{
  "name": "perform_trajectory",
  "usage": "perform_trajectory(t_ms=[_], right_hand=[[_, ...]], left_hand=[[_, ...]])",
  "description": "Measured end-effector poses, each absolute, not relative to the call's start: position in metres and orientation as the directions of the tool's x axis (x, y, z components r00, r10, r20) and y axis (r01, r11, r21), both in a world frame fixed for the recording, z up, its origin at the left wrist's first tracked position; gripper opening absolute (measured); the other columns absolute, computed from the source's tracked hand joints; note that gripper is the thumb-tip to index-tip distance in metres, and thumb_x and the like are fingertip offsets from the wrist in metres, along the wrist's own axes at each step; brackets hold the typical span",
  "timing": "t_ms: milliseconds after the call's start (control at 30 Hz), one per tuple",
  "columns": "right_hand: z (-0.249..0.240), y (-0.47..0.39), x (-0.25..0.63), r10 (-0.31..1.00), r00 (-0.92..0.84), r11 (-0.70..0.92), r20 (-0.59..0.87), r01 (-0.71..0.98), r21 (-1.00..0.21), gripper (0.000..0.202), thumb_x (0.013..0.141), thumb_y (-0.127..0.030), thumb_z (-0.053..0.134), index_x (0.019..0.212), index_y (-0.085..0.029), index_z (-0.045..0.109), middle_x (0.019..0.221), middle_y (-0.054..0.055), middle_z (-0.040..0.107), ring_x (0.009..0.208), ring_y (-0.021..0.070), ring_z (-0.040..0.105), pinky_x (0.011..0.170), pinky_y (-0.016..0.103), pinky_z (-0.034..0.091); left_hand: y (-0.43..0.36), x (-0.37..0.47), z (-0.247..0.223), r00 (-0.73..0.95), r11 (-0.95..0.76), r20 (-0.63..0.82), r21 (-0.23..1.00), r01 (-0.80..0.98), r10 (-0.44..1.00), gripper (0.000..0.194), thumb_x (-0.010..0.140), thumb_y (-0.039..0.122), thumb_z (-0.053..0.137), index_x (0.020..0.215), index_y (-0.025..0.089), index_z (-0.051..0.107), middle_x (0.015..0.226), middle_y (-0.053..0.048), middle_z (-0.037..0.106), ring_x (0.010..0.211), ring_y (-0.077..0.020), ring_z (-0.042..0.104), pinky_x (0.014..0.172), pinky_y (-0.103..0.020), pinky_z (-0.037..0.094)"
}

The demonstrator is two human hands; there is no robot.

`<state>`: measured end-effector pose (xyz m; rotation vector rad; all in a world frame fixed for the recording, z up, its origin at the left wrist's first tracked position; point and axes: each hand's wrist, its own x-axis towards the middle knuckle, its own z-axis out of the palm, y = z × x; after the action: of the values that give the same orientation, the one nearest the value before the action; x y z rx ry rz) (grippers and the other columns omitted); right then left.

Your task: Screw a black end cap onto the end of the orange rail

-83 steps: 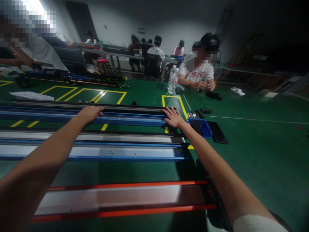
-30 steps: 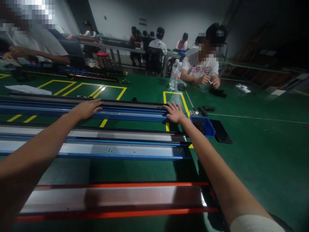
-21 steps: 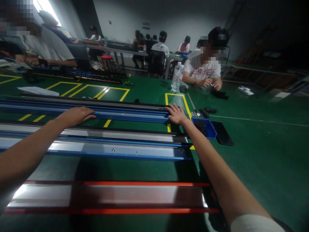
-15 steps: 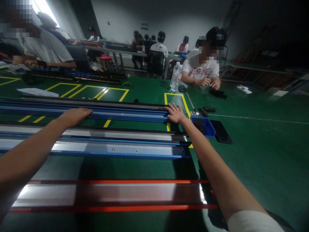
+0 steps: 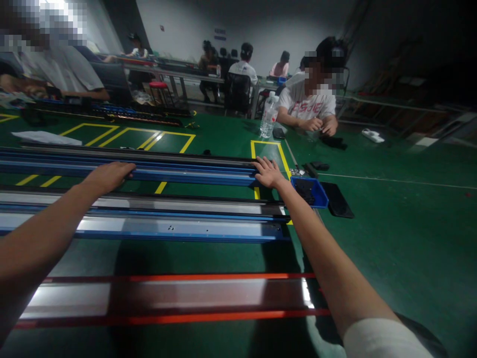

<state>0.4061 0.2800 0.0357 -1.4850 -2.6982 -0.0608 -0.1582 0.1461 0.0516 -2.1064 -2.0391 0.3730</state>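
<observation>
A long blue metal rail with a dark strip along its back lies across the green table. My left hand is closed over it, the fingertips partly hidden. At the rail's right end my right hand rests with its fingers spread. Nearer to me lies a second blue rail with a silver face, with small holes in it; a grey and black strip runs along its far side. Nearest is a wide silver profile with orange-red edges; both forearms reach over these.
Right of my right hand sit a blue bin with dark parts and a black flat device. A water bottle stands beyond. A person sits across the table, another at far left. Yellow tape marks the table.
The whole view has shifted slightly, so things appear a little further left and higher. Both hands stay at the far blue rail; the left hand's fingers look slightly more curled.
</observation>
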Motion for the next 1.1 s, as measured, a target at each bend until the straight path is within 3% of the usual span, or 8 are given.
perform_trajectory(t_ms=[133,267,367,467,633,800,933,1100], right_hand=[[0.036,0.277,0.406,0.838,-0.538,0.537,0.093,0.843,0.034,0.063,0.103,-0.038,0.038,0.164,-0.023,0.039,0.175,0.006,0.026,0.162,0.0341,0.019,0.13,0.061,0.014],[0.038,0.27,0.404,0.832,-0.536,0.532,0.144,0.844,0.07,0.062,0.102,-0.037,0.037,0.162,-0.022,0.043,0.174,0.005,0.028,0.162,0.0311,0.017,0.131,0.059,0.006],[0.042,0.262,0.401,0.831,-0.518,0.512,0.204,0.855,0.086,0.063,0.1,-0.036,0.038,0.161,-0.021,0.045,0.174,0.005,0.028,0.163,0.0282,0.013,0.131,0.057,-0.001],[0.048,0.25,0.397,0.847,-0.453,0.451,0.278,0.89,0.073,0.067,0.098,-0.036,0.041,0.161,-0.013,0.043,0.174,0.011,0.027,0.164,0.0295,0.007,0.131,0.058,-0.004],[0.056,0.222,0.401,0.884,-0.301,0.326,0.359,0.945,-0.011,0.071,0.099,-0.035,0.039,0.163,-0.004,0.034,0.176,0.019,0.016,0.163,0.0368,0.001,0.127,0.069,0.002],[0.054,0.188,0.421,0.914,-0.326,0.348,0.243,0.936,-0.053,0.073,0.103,-0.05,0.039,0.164,-0.01,0.034,0.175,0.019,0.019,0.162,0.0401,0.007,0.128,0.066,0.013],[0.049,0.167,0.432,0.886,-0.457,0.462,0.084,0.884,-0.066,0.073,0.105,-0.06,0.035,0.164,-0.015,0.038,0.174,0.014,0.027,0.162,0.0329,0.016,0.13,0.053,0.022],[0.047,0.157,0.433,0.848,-0.53,0.529,0.011,0.844,-0.088,0.074,0.107,-0.063,0.026,0.166,-0.019,0.034,0.176,0.01,0.021,0.163,0.0299,0.007,0.132,0.053,0.012]], left_hand=[[0.146,-0.152,0.055,0.008,-0.019,-0.037,-0.306,0.952,0.999,0.042,0.095,0.017,0.046,0.134,0.005,0.057,0.129,-0.025,0.071,0.115,-0.0338,0.07,0.091,-0.042,0.057],[0.141,-0.14,0.063,0.069,-0.059,0.023,-0.299,0.953,0.997,0.052,0.104,0.033,0.038,0.144,0.001,0.046,0.134,-0.03,0.066,0.121,-0.038,0.065,0.098,-0.049,0.052],[0.134,-0.138,0.072,0.131,-0.125,0.007,-0.259,0.958,0.991,0.052,0.105,0.043,0.035,0.135,0.007,0.058,0.134,-0.026,0.067,0.125,-0.0365,0.063,0.105,-0.05,0.048],[0.126,-0.145,0.077,0.165,-0.179,-0.089,-0.183,0.967,0.982,0.053,0.103,0.05,0.036,0.119,0.014,0.071,0.124,-0.017,0.075,0.114,-0.0307,0.069,0.1,-0.042,0.052],[0.108,-0.152,0.073,0.202,-0.219,-0.213,-0.057,0.974,0.956,0.058,0.1,0.053,0.036,0.115,0.016,0.078,0.116,-0.013,0.08,0.107,-0.0258,0.074,0.094,-0.034,0.055],[0.1,-0.145,0.072,0.259,-0.26,-0.241,0.025,0.965,0.935,0.055,0.098,0.054,0.04,0.111,0.018,0.08,0.113,-0.011,0.082,0.103,-0.0241,0.076,0.091,-0.03,0.055],[0.098,-0.14,0.073,0.272,-0.278,-0.221,0.001,0.96,0.937,0.05,0.098,0.043,0.039,0.107,0.016,0.08,0.109,-0.012,0.082,0.102,-0.0242,0.075,0.09,-0.03,0.053],[0.094,-0.139,0.067,0.246,-0.264,-0.18,-0.08,0.961,0.952,0.047,0.1,0.041,0.037,0.104,0.019,0.079,0.104,-0.013,0.081,0.095,-0.0258,0.074,0.082,-0.031,0.052]])
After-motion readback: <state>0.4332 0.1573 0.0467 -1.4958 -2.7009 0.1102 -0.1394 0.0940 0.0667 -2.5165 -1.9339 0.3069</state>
